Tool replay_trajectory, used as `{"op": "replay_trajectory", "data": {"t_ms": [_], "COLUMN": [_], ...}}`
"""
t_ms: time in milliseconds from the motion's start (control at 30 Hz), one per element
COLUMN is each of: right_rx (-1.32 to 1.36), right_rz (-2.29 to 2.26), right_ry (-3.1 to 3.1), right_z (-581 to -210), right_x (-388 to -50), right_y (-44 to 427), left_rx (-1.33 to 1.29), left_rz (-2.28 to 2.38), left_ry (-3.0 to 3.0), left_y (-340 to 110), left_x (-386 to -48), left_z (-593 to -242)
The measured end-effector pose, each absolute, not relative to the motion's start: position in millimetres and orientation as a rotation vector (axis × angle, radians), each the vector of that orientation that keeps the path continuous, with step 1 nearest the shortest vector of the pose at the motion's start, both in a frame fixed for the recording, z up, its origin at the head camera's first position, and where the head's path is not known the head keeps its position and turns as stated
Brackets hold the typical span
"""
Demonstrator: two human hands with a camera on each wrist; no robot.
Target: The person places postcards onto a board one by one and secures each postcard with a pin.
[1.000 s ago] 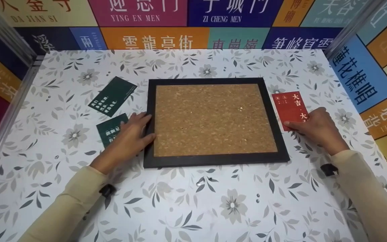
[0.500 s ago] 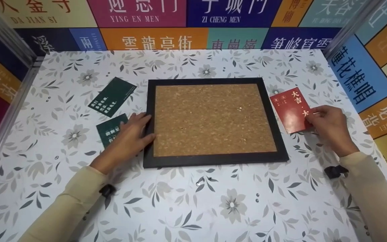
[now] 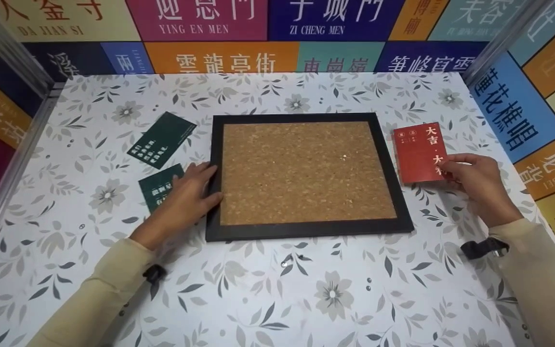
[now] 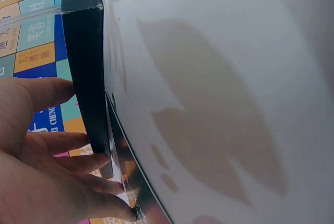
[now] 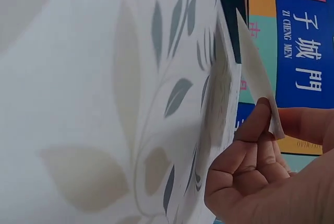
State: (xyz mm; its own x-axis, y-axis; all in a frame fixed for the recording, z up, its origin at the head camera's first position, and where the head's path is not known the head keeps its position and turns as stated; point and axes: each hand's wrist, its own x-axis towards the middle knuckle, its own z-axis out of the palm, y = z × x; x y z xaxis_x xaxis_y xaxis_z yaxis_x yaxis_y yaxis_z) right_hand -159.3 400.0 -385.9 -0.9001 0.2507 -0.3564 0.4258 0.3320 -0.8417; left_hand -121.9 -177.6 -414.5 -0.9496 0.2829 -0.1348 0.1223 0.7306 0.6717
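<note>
A black-framed cork board point(image 3: 306, 173) lies flat in the middle of the table. My left hand point(image 3: 183, 205) touches the board's left edge with fairly straight fingers, its fingertips on the frame's side in the left wrist view. Beneath that hand, a green card point(image 3: 154, 185) with white lettering is partly covered. To the right of the board, my right hand point(image 3: 480, 185) pinches a red card point(image 3: 419, 154) printed with light characters by its right edge, between thumb and fingers. In the right wrist view the card's pale underside point(image 5: 255, 70) shows, raised off the table.
Another green card point(image 3: 162, 139) lies at the board's upper left. The table point(image 3: 210, 299) wears a white floral cover. Panels with colourful lettering point(image 3: 219, 58) stand along the back and both sides.
My right hand, its thumb first on the red card's lower edge, now pinches the card's right edge and has lifted it. Hand and card moved slightly right. The left hand stays put.
</note>
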Motion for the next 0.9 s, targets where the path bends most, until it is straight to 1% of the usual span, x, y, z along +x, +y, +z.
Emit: {"op": "replay_trajectory", "data": {"t_ms": [133,267,900], "right_rx": [0.667,0.675,0.503], "right_rz": [-1.828,-1.927,-2.093], "right_ry": [2.276,2.194,2.045], "right_z": [-383,-379,-376], "right_x": [-158,-156,-151], "right_y": [395,389,352], "left_rx": [0.322,0.328,0.318], "left_rz": [1.029,1.034,1.028], "left_ry": [2.707,2.706,2.701], "left_y": [-178,-179,-178], "left_x": [-121,-121,-120], "left_z": [-415,-415,-415]}}
